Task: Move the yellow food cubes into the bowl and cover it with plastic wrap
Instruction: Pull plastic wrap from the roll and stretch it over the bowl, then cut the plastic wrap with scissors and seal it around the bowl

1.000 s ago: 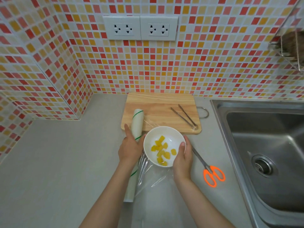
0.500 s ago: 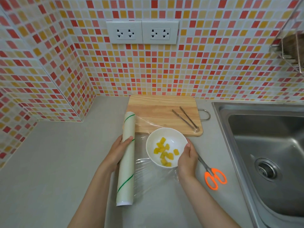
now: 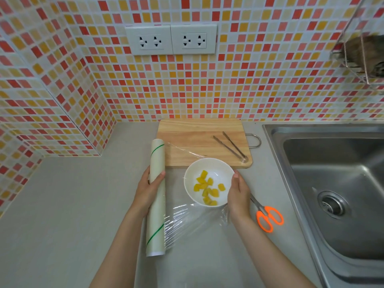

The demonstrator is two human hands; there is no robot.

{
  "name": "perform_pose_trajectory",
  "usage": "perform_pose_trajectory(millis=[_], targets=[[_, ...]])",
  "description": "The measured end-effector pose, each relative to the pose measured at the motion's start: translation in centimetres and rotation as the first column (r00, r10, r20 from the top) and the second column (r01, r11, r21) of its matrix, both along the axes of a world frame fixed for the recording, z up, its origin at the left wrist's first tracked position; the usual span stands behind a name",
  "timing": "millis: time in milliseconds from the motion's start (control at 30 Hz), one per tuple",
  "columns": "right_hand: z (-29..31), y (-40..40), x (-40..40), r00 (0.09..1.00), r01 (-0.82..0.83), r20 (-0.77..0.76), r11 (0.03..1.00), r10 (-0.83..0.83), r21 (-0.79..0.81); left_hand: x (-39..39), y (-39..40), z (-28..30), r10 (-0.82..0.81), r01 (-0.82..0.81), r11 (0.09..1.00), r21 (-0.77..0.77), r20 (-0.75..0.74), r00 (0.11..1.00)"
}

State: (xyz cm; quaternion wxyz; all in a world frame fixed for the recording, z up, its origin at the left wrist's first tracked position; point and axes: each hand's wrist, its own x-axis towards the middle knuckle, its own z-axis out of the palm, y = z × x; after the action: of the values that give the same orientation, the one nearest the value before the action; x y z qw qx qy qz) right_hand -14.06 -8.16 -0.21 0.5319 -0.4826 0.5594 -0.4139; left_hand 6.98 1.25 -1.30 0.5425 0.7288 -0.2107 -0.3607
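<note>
The left hand [image 3: 148, 189] holds the plastic wrap roll [image 3: 156, 196]; the right hand [image 3: 239, 193] holds the white bowl [image 3: 207, 181]. The thin wrap might bunch up and stick to itself

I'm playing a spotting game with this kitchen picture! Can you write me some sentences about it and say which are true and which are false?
1. The yellow food cubes are inside the white bowl. True.
2. The left hand grips the plastic wrap roll. True.
3. The orange-handled scissors lie on the wooden cutting board. False: they lie on the counter, right of the bowl.
4. The metal tongs are in the sink. False: they rest on the cutting board.
5. The right hand touches the bowl's right side. True.
</note>
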Motion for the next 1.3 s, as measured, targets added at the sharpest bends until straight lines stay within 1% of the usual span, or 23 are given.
perform_pose_trajectory(millis=[67,100,133,167,200,233,300,333,367,433,533,700,733,767,833,867,900,967,1067,1133,1200,1233,1300], targets=[[0.8,-0.3,-1.5,0.979,-0.113,-0.187,0.983,0.085,-0.144,0.0,-0.1,-0.1,0.000,0.000,1.000,-0.012,-0.033,0.999],[1.2,-0.4,-2.6,0.945,-0.171,-0.314,0.961,0.097,-0.219,0.0,-0.2,-0.1,-0.001,0.001,1.000,-0.015,-0.044,0.999],[1.6,-0.5,-3.8,0.884,-0.236,-0.460,0.927,0.081,-0.291,0.0,-0.2,-0.2,-0.002,0.001,1.000,-0.018,-0.048,0.999],[1.9,-0.7,-5.1,0.785,-0.314,-0.618,0.888,0.043,-0.337,0.0,-0.2,-0.2,-0.001,0.000,1.000,-0.018,-0.049,0.999],[2.1,-0.9,-6.4,0.656,-0.393,-0.754,0.860,0.014,-0.326,0.0,-0.3,-0.2,0.002,-0.002,1.000,-0.019,-0.050,0.999],[2.3,-1.0,-7.7,0.511,-0.457,-0.859,0.858,0.035,-0.237,0.0,-0.3,-0.2,0.002,-0.003,1.000,-0.021,-0.049,0.999],[2.6,-0.7,-9.7,0.250,-0.486,-0.950,0.873,0.187,0.044,0.0,-0.3,-0.2,-0.006,0.005,1.000,-0.023,-0.040,0.999],[2.5,-0.5,-10.6,0.171,-0.486,-0.948,0.860,0.270,0.157,0.0,-0.3,-0.2,-0.011,0.010,1.000,-0.024,-0.038,0.999],[2.5,-0.2,-11.2,0.126,-0.489,-0.936,0.841,0.330,0.231,0.1,-0.3,-0.2,-0.013,0.012,1.000,-0.023,-0.041,0.999],[2.2,0.2,-11.8,0.124,-0.502,-0.921,0.824,0.370,0.263,0.0,-0.3,-0.4,-0.018,0.017,1.000,-0.015,-0.066,0.998],[2.3,0.3,-11.6,0.114,-0.523,-0.931,0.818,0.346,0.240,0.0,-0.4,-0.7,-0.017,0.015,1.000,-0.013,-0.129,0.992],[2.7,0.3,-11.5,0.109,-0.508,-0.941,0.831,0.321,0.224,0.3,-0.5,-1.0,0.002,-0.004,1.000,-0.019,-0.126,0.992],[2.9,0.3,-11.8,0.144,-0.495,-0.926,0.836,0.349,0.238,0.3,-0.5,-1.0,0.004,-0.006,1.000,-0.018,-0.132,0.991],[3.1,0.3,-12.2,0.227,-0.476,-0.885,0.839,0.406,0.264,0.3,-0.5,-1.0,0.007,-0.009,1.000,-0.016,-0.135,0.991],[3.7,0.8,-13.3,0.484,-0.437,-0.696,0.835,0.531,0.335,0.3,-0.5,-0.9,0.009,-0.012,1.000,-0.018,-0.133,0.991],[3.9,1.3,-14.2,0.566,-0.429,-0.605,0.827,0.560,0.364,0.2,-0.5,-0.8,0.009,-0.012,1.000,-0.019,-0.132,0.991],[4.0,2.0,-15.0,0.605,-0.442,-0.542,0.813,0.583,0.379,0.2,-0.5,-0.8,0.008,-0.011,1.000,-0.020,-0.136,0.991],[4.2,3.6,-16.2,0.615,-0.517,-0.444,0.759,0.651,0.396,0.1,-0.4,-0.7,0.009,-0.012,1.000,-0.020,-0.154,0.988],[4.6,6.7,-15.4,0.559,-0.669,-0.225,0.595,0.798,0.445,0.0,-0.4,-0.4,0.013,-0.014,1.000,-0.010,-0.158,0.987],[4.6,8.9,-13.4,0.496,-0.744,-0.087,0.475,0.864,0.471,-0.1,-0.3,-0.2,0.014,-0.012,1.000,0.010,-0.163,0.987],[4.2,10.8,-11.1,0.418,-0.796,-0.014,0.374,0.908,0.476,-0.2,-0.2,0.1,0.018,-0.017,1.000,0.004,-0.211,0.977],[4.0,11.5,-9.8,0.403,-0.805,0.001,0.354,0.915,0.476,-0.2,-0.1,0.2,0.020,-0.021,1.000,-0.001,-0.235,0.972],[3.6,12.4,-7.5,0.428,-0.798,0.028,0.363,0.903,0.481,-0.2,-0.1,0.4,0.022,-0.024,1.000,-0.004,-0.261,0.965]])
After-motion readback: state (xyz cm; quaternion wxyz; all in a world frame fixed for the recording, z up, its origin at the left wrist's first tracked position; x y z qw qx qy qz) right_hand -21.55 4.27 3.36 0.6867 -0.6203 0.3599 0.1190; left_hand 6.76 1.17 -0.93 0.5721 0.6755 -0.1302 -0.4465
